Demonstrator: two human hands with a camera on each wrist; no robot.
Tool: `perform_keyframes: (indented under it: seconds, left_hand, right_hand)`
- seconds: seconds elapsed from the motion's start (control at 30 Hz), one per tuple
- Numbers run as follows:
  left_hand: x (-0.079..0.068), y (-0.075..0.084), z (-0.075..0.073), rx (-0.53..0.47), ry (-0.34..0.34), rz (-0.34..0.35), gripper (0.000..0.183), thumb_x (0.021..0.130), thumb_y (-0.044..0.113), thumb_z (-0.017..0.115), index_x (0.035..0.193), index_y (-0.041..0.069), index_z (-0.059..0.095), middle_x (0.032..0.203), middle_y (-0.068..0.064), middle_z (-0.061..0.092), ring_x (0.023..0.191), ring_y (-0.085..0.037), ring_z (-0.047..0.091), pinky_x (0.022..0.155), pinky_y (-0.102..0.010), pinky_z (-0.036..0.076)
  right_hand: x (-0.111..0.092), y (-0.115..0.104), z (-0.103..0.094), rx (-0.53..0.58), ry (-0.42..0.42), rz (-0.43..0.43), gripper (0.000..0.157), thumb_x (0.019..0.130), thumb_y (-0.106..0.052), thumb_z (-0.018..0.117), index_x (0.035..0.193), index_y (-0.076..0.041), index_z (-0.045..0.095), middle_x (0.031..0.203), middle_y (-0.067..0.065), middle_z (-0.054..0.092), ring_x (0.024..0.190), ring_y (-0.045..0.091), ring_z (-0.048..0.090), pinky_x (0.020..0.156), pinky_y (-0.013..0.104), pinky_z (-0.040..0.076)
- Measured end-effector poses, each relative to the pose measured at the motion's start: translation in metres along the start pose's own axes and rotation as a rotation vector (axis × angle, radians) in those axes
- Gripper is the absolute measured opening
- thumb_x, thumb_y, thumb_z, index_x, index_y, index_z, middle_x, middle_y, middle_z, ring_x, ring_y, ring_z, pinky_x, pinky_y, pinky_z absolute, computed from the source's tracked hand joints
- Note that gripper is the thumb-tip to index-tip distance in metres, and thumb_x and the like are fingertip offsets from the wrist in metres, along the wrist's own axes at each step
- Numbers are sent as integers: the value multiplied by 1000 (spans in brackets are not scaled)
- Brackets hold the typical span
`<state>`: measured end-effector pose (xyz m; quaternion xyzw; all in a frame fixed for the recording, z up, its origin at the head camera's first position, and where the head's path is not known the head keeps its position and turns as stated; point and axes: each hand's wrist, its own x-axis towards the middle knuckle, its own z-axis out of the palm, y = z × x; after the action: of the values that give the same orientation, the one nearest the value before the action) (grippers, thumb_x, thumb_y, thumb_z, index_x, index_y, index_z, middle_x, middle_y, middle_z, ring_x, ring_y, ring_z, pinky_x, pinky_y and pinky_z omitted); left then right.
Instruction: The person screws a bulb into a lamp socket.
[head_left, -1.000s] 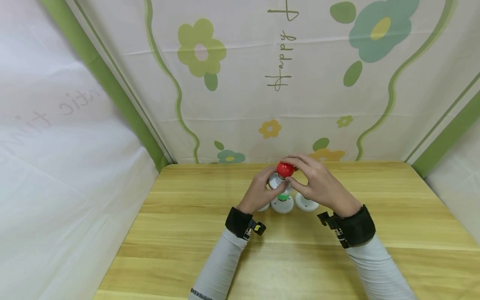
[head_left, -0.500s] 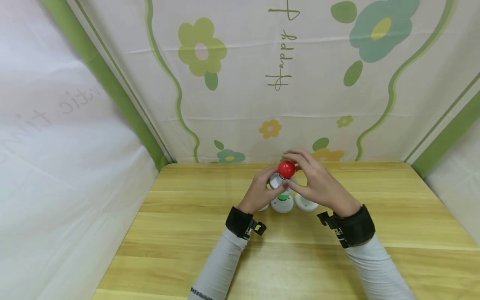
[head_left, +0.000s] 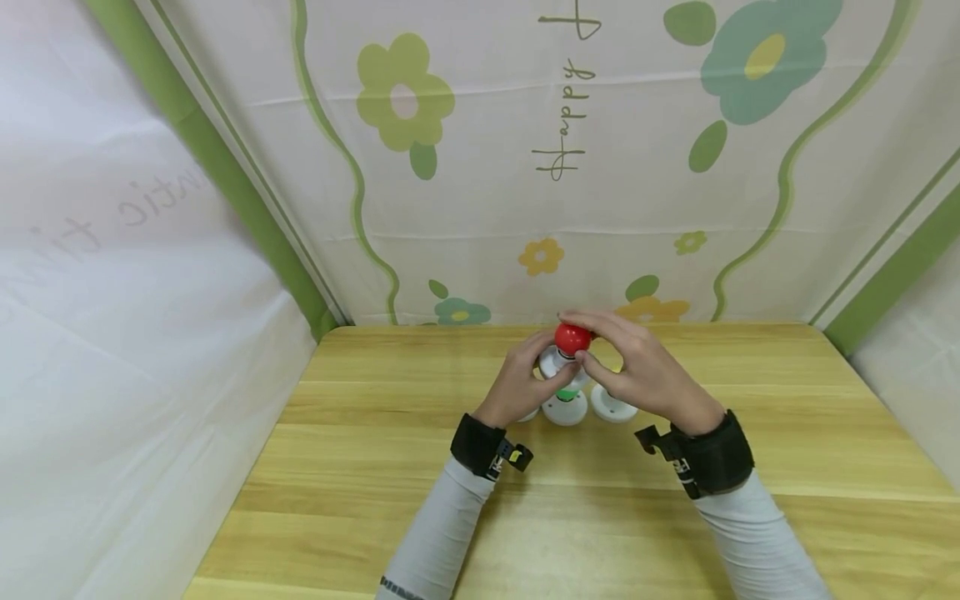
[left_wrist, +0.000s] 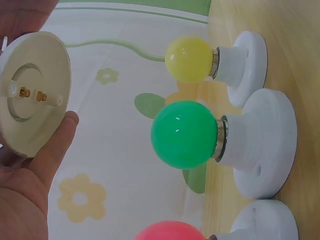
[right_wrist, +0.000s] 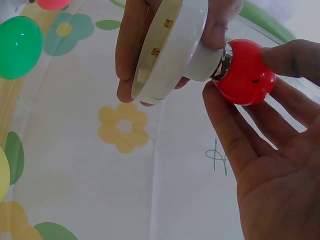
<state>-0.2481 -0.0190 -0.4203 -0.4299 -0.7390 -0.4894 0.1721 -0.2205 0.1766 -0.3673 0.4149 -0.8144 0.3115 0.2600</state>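
Observation:
My left hand grips a white lamp holder by its round base, lifted above the table. The open underside, with brass screws, shows in the left wrist view. A red light bulb stands in the holder's socket, part of its metal cap visible between glass and socket. My right hand holds this bulb, the thumb and fingers around its glass. Below, a green bulb sits in a white holder on the table, mostly hidden by my hands in the head view.
A yellow bulb and a pinkish-red bulb stand in their own white holders, either side of the green one. The wooden table ends at a flower-printed curtain close behind my hands. Another white curtain hangs at the left.
The right hand's fingers opened off the red bulb half a second ago and have closed around it again. My left hand and the lamp holder stay almost in place.

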Motion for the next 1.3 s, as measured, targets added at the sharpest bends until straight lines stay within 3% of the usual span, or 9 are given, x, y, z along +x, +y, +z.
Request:
perform_keyframes:
  seconds: [0.17, 0.33, 0.5, 0.73, 0.97, 1.07, 1.3]
  left_hand:
    - [-4, -16, 2, -17, -13, 3, 45, 92, 19, 65, 135, 11, 52, 129, -3, 58, 113, -9, 55, 93, -24, 50]
    - [-5, -15, 2, -11, -18, -16, 42, 93, 23, 64, 133, 12, 53, 131, -1, 57, 117, -8, 52, 96, -25, 48]
    - [-6, -14, 3, 17, -14, -23, 44, 90, 17, 69, 131, 10, 55, 129, -4, 59, 117, -10, 53, 96, -25, 48]
    - [-3, 8, -2, 23, 3, -9, 44, 84, 3, 72, 125, -2, 57, 123, -16, 60, 111, -21, 57, 93, -29, 51]
    - [0, 25, -9, 23, -10, -20, 42, 85, 4, 71, 124, -3, 56, 122, -17, 61, 113, -22, 57, 94, -31, 51]
    - [0, 25, -8, 25, -7, -10, 42, 86, 5, 71, 124, -3, 56, 121, -16, 62, 113, -21, 57, 95, -32, 51]
    - [1, 26, -7, -4, -16, 10, 41, 87, 3, 69, 126, -2, 56, 119, -15, 63, 106, -17, 59, 89, -30, 53]
  right_hand:
    - [1, 0, 2, 2, 25, -28, 53, 82, -2, 68, 134, -8, 56, 134, 7, 57, 115, 19, 56, 88, 38, 54]
    - [1, 2, 4, -26, 41, -22, 51, 81, -7, 74, 130, -6, 59, 131, 6, 58, 107, 16, 59, 83, 35, 55]
    - [1, 3, 5, -83, 51, -3, 50, 79, -14, 77, 125, -6, 61, 125, 5, 60, 102, 14, 58, 80, 34, 55]
    - [3, 0, 6, -108, 21, 53, 49, 81, -22, 77, 124, -6, 58, 121, 3, 57, 98, 11, 55, 80, 32, 55]
    - [1, -2, 4, -63, 7, 82, 61, 82, -24, 76, 135, -7, 50, 138, 7, 47, 102, 12, 55, 81, 33, 55]
    - [1, -2, 3, -28, 14, 52, 65, 82, -19, 75, 139, -8, 47, 141, 7, 45, 104, 13, 55, 82, 37, 55]
    - [0, -4, -1, 23, 8, -22, 57, 82, -2, 64, 137, -10, 53, 139, 5, 52, 122, 20, 51, 93, 46, 50]
